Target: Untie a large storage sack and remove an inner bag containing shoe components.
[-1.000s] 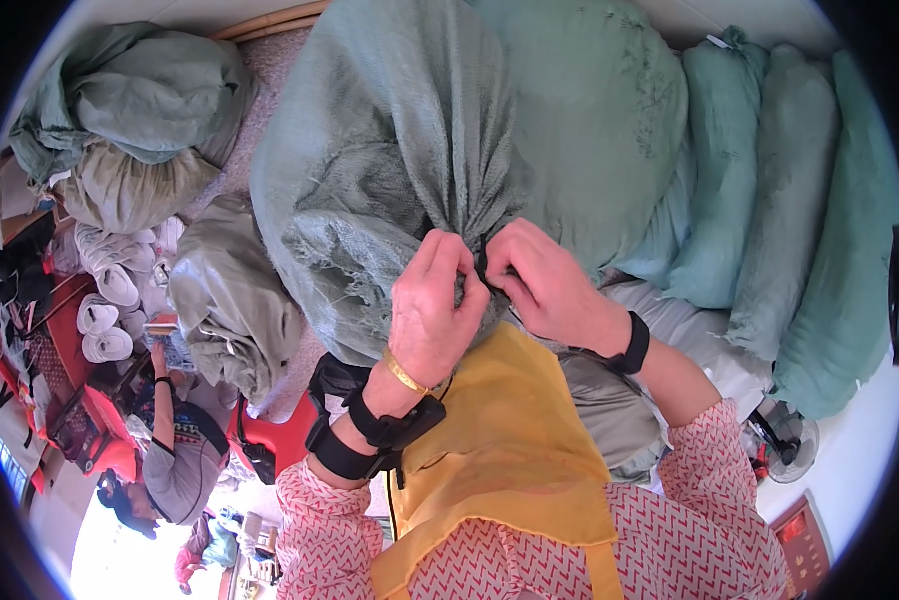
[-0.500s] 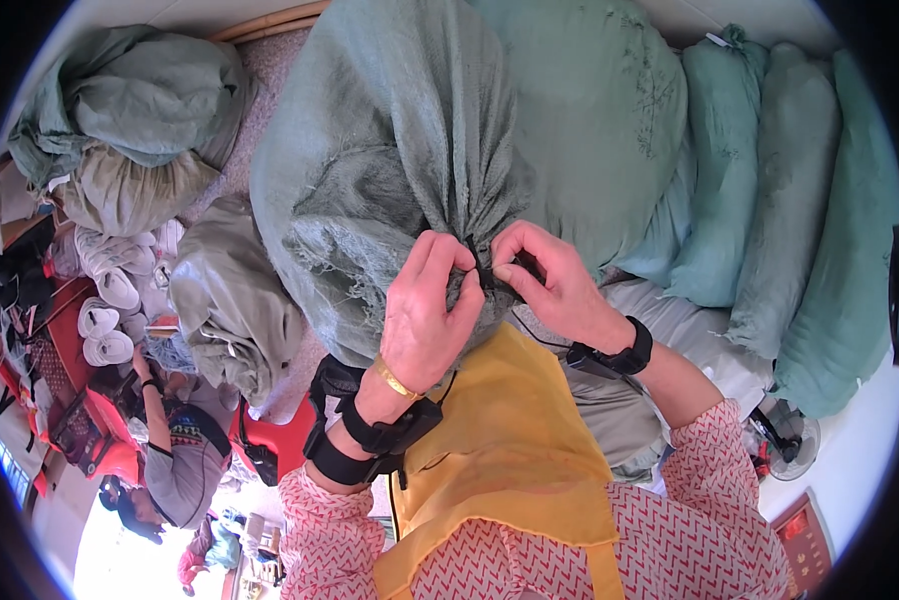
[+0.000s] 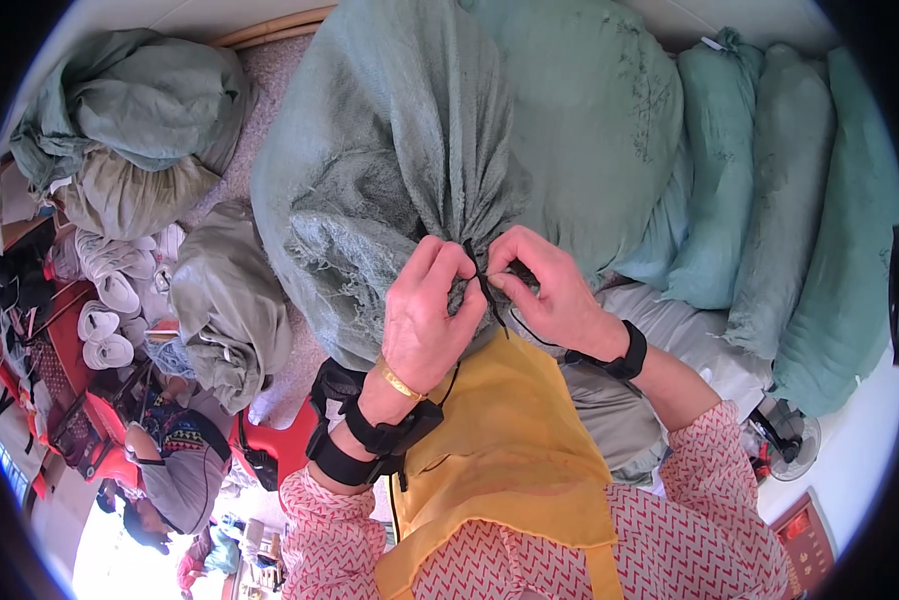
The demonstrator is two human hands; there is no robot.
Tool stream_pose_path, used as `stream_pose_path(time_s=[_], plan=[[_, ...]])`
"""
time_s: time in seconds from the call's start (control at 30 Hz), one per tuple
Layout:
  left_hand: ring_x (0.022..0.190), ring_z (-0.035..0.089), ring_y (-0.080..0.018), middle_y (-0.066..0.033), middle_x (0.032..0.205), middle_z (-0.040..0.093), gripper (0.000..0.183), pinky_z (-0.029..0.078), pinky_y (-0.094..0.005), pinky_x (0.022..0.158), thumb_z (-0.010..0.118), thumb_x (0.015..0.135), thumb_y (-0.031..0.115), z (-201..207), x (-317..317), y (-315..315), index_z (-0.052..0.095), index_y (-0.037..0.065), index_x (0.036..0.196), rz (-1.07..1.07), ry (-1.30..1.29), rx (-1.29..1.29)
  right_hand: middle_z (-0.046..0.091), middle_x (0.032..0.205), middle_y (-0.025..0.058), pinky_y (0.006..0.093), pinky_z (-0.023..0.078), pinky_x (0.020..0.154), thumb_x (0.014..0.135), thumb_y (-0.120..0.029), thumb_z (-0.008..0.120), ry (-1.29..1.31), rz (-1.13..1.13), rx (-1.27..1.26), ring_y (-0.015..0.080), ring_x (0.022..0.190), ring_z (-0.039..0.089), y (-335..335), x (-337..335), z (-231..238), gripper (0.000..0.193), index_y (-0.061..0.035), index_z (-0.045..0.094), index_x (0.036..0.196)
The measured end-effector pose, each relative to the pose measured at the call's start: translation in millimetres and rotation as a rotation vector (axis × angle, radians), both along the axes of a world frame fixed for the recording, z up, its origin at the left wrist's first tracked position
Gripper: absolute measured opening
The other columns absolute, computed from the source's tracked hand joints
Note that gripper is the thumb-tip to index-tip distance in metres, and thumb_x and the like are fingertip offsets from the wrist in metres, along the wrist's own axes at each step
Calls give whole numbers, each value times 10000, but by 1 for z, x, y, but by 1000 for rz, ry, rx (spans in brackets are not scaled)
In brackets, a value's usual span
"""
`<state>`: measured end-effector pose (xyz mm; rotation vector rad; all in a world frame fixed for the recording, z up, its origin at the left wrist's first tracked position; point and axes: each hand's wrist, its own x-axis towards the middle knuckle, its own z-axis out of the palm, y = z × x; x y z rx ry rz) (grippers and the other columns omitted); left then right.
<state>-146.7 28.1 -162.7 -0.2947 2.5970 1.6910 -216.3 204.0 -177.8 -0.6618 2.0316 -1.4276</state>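
A big grey-green woven sack [image 3: 370, 120] stands in front of me, its mouth gathered in folds toward my body. A thin black cord [image 3: 485, 293] is wound at the gathered neck, with a loose end hanging over my yellow apron [image 3: 515, 400]. My left hand [image 3: 425, 315] pinches the cord from the left, thumb and forefinger close together. From the right, my right hand [image 3: 555, 300] pinches the cord too, its fingertips almost meeting the left ones. The frayed edge of the sack bunches beside my left hand. My fingers partly hide the knot area.
Another full green sack [image 3: 590, 120] leans against the first, with narrow upright sacks [image 3: 725, 170] farther right. Several sacks [image 3: 160, 95] lie at the left near white shoes [image 3: 105, 320]. A person [image 3: 185, 475] sits at lower left by a red stool [image 3: 280, 435]. A fan [image 3: 795, 450] stands right.
My right hand has shifted slightly left and down, and more of the black cord now hangs below my fingers. The person at lower left has moved an arm.
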Motion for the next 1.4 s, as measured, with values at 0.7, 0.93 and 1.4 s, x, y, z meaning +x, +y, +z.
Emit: stream_pose_path(time_s=[0.7, 0.93, 1.4], plan=[[758, 560, -381, -161, 870, 512, 171, 473, -418, 666, 605, 781, -93, 2, 0, -1, 521, -13, 908, -5, -41, 52, 607, 932, 111, 359, 520, 712, 788, 47, 694, 146, 15, -13, 284, 810, 627, 0, -7, 18, 197, -9, 577, 936], [701, 545, -293, -132, 815, 515, 155, 446, -363, 631, 615, 773, -84, -2, 2, 2, 540, -11, 888, 14, 44, 6, 615, 929, 103, 353, 524, 657, 762, 33, 717, 352, 130, 76, 278, 762, 638, -4, -8, 16, 220, -12, 578, 927], [702, 529, -277, -126, 806, 499, 169, 438, -353, 643, 625, 772, -78, 3, 0, 3, 527, -10, 892, 33, -15, 28, 607, 960, 76, 329, 540, 669, 756, -9, 716, 344, 138, 113, 264, 774, 659, -2, -10, 21, 220, -25, 592, 937]])
